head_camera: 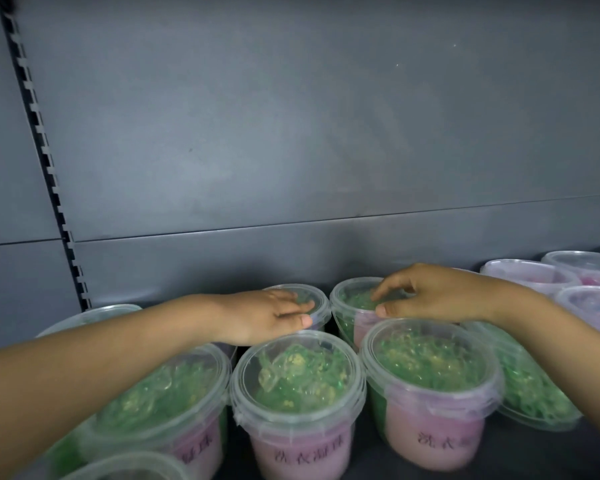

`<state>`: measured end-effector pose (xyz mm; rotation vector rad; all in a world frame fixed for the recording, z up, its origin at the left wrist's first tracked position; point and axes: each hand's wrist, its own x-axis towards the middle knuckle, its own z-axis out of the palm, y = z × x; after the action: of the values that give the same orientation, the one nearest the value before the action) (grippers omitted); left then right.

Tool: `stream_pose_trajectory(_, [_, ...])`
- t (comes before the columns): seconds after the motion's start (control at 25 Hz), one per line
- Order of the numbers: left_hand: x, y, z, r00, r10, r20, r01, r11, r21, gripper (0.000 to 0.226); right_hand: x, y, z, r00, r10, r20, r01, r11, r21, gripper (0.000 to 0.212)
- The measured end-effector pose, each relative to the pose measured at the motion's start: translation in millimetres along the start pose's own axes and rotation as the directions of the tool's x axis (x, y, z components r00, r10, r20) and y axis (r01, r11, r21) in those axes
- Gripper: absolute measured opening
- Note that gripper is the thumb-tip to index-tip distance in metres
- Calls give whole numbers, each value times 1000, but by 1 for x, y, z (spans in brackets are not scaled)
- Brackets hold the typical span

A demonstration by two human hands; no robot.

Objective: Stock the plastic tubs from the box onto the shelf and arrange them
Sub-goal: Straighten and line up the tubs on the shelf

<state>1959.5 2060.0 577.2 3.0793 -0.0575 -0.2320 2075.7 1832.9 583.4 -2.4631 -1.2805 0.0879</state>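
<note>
Two clear plastic tubs of green beads stand side by side at the back of the dark shelf (pixel 541 455). The left hand (pixel 271 317) lies flat on the left back tub (pixel 317 303), fingers straight. The right hand (pixel 430 296) touches the right back tub (pixel 350 301) lid with loosely bent fingertips and grips nothing. The front green tubs (pixel 298 386) are nearer, and the purple tubs (pixel 530 276) are far right.

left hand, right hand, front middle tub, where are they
left hand (pixel 267 315), head view, back of the hand
right hand (pixel 440 294), head view, back of the hand
front middle tub (pixel 298 372), head view, clear lid
</note>
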Motion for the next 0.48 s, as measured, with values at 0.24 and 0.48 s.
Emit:
stream_pose_trajectory(0.24, [0,13,2,994,-109,18,106,990,97,72,-11,-22,10,998,40,-39,-42,997,-65,33])
stream_pose_trajectory(0.48, [-74,39,-15,968,-134,-211,167,975,148,57,-57,-63,6,975,106,-197,-154,955,-253,36])
